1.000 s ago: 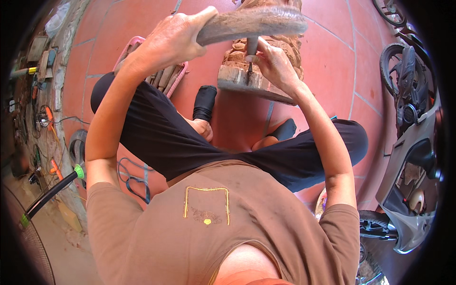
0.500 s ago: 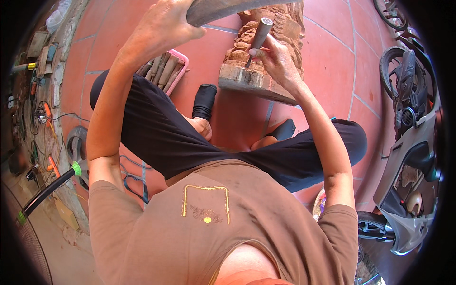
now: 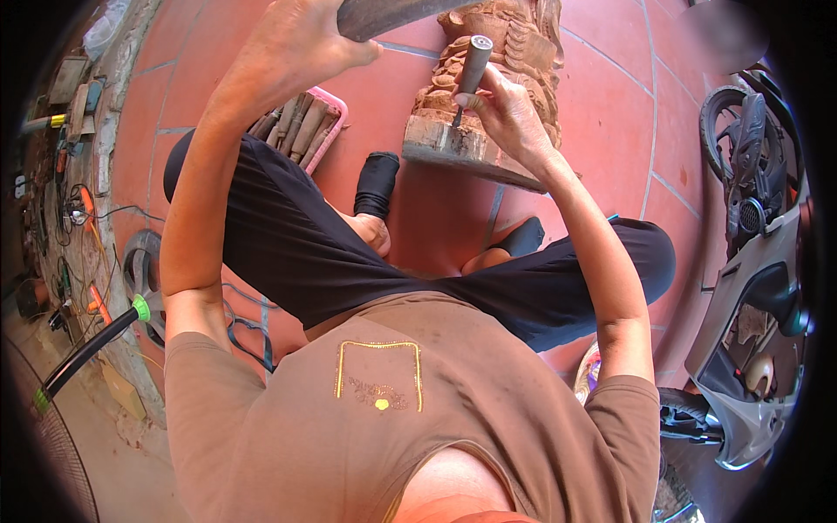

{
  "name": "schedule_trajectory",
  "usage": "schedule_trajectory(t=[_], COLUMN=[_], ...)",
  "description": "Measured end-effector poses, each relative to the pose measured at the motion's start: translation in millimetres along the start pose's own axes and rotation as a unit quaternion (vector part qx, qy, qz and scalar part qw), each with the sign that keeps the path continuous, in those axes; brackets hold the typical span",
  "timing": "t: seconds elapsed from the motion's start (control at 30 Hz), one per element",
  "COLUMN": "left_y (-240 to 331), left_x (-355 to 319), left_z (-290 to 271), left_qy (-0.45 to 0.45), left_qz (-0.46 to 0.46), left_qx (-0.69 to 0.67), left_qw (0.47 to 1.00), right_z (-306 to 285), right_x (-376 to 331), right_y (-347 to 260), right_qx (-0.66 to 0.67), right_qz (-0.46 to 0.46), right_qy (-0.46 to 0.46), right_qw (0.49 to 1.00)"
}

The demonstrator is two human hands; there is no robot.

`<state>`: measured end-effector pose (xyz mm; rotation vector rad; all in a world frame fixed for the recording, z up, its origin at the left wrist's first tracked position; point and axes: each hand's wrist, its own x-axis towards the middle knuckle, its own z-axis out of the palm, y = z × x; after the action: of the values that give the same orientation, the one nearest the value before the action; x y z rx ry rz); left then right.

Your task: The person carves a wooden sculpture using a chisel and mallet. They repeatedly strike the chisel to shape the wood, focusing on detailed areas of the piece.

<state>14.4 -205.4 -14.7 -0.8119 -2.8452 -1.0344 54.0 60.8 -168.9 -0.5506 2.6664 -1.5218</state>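
My left hand (image 3: 295,45) is closed round a long dark mallet (image 3: 384,16), whose shape bends along the top edge; some fingers are cut off by that edge. Between the fingers and thumb of my right hand (image 3: 507,109) is a chisel (image 3: 475,65) with a dark round handle. It stands nearly upright, blade down, on a brown wood carving (image 3: 440,131). The carving lies on the floor before my feet, with rows of carved relief and a flat, paler base end towards me. The blade's tip meets the wood just behind that base edge.
A pink tray (image 3: 340,109) of wooden-handled tools stands left of the carving on the red tile floor (image 3: 602,105). My crossed legs (image 3: 305,235) lie nearer. Motorbike parts (image 3: 750,157) line the right. A fan (image 3: 57,427), cables and tools are along the left wall.
The chisel and my right hand have shifted slightly, the handle's top a little left and down. My left hand with the mallet has moved slightly. A blurred grey round shape now appears at the upper right.
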Motion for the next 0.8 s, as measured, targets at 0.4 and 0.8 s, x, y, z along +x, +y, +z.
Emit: schedule_trajectory(t=[0.4,0.8], left_y=[4.4,2.1], left_x=[1.2,-0.7], left_z=[12.9,16.9], left_qy=[-0.131,-0.06], left_qz=[-0.04,0.003], left_qx=[0.1,0.122], left_qw=[0.986,0.991], right_z=[3.4,2.4], right_x=[-6.1,-4.1], right_y=[-1.4,-10.4], right_qx=[-0.072,-0.066], right_qz=[-0.03,-0.041], right_qy=[0.0,0.005], right_qw=[0.997,0.997])
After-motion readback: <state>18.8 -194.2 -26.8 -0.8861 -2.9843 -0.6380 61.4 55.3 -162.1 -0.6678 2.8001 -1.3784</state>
